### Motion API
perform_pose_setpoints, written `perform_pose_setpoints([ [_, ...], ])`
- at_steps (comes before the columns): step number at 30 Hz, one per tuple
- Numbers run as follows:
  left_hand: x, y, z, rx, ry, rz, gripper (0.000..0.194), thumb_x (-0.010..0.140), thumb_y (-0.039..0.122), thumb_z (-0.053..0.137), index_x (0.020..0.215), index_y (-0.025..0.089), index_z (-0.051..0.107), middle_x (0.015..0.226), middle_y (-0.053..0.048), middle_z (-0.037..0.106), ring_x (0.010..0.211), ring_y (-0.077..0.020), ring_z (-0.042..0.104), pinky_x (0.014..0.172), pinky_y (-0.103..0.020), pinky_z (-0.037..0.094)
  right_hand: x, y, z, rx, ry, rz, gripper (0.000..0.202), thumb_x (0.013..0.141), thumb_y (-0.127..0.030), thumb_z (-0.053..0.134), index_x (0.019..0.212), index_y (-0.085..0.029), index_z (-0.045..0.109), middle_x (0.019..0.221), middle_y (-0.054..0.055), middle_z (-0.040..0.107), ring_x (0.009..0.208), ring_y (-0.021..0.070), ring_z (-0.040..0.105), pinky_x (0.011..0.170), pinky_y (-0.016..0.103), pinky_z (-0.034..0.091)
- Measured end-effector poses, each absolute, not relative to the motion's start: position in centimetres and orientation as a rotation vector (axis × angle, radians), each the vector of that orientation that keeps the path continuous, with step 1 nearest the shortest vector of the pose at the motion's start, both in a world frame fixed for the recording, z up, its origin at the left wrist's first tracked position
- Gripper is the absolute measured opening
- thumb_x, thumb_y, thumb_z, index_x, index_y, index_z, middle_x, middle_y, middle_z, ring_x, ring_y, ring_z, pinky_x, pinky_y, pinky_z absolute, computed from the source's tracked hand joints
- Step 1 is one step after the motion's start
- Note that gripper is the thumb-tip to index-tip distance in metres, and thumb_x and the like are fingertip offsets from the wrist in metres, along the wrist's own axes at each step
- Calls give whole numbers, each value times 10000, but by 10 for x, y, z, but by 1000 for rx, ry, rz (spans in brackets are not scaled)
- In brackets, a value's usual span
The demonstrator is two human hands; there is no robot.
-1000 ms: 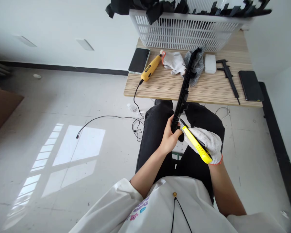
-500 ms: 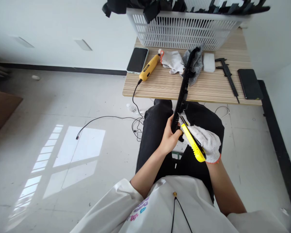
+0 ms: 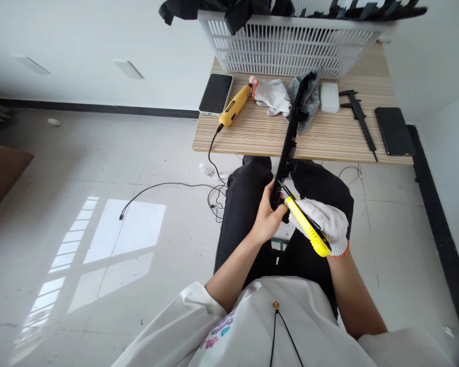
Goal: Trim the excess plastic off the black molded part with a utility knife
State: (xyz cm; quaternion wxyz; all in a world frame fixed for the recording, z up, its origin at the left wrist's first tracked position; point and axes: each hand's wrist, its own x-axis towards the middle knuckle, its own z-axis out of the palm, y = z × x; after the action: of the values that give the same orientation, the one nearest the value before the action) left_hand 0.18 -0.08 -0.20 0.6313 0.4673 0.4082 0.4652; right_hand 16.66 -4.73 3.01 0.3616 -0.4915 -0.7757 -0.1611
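White fabric top [image 3: 302, 300] nearest, black drawstring [image 3: 272, 339] with a gold bead [image 3: 276, 305] hanging down the front. Black trousers [image 3: 237, 224] next, knees reaching the table edge.

Right hand [image 3: 318, 218], in a white knit glove [image 3: 338, 229] with orange cuff trim, grasps a yellow utility knife [image 3: 308, 228]. Knife tilted, blade end toward upper left, close by the left thumb; can't tell if the blade touches anything. Left hand [image 3: 266, 219], bare, fingers and thumb wrapped around the lower end of a long black part [image 3: 288, 148]. Part slants up over the lap, crosses above the table edge, far end in front of a gray cloth [image 3: 309, 109]; contact there unclear.

Wood-grain table [image 3: 252, 141], left to right: phone with light edge [image 3: 216, 93], yellow corded tool [image 3: 235, 105], loose white glove [image 3: 274, 97], gray cloth, white block [image 3: 329, 97], black caliper [image 3: 360, 122], black phone [image 3: 394, 131]. Tool's cord [image 3: 211, 145] drops off the front edge. Left of the legs, black cable [image 3: 164, 184] on pale floor [image 3: 99, 153], clear bottle [image 3: 206, 169] near its tangle. Brown box [image 3: 7, 171] at far left.

Behind the row, white slatted basket [image 3: 286, 48], black pieces [image 3: 240, 15] sticking up past the rim. White wall [image 3: 87, 35] at back, two pale plates [image 3: 129, 69] on it.
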Motion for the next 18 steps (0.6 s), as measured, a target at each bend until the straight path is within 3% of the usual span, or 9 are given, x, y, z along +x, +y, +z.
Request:
perform_pose_setpoints([
  [3, 1, -1, -2, 1080, 959, 1058, 571, 827, 188, 672, 1370, 241, 505, 972, -5, 564, 871, -165, 561, 779, -302, 513, 167, -48, 30, -1233, -1986, -416, 443, 891, -364, 802, 1298, -242, 678, 935, 45, 818, 718, 197, 769, 625, 300, 627],
  [10, 1, -1, 0, 1063, 942, 1043, 570, 819, 176, 665, 1361, 233, 499, 958, -3, 554, 843, -161, 554, 749, -297, 515, 165, -46, 35, -1279, -2011, -439, 277, 936, -319, 750, 1194, -226, 707, 948, 58, 823, 710, 191, 778, 612, 273, 623],
  [18, 0, -1, -2, 1060, 950, 1037, 616, 797, 155, 651, 1381, 243, 473, 974, -6, 552, 885, -171, 554, 776, -307, 506, 169, -49, 33, -1300, -1985, -311, 376, 902, -346, 785, 1246, -250, 670, 948, 46, 820, 730, 219, 780, 629, 322, 634],
])
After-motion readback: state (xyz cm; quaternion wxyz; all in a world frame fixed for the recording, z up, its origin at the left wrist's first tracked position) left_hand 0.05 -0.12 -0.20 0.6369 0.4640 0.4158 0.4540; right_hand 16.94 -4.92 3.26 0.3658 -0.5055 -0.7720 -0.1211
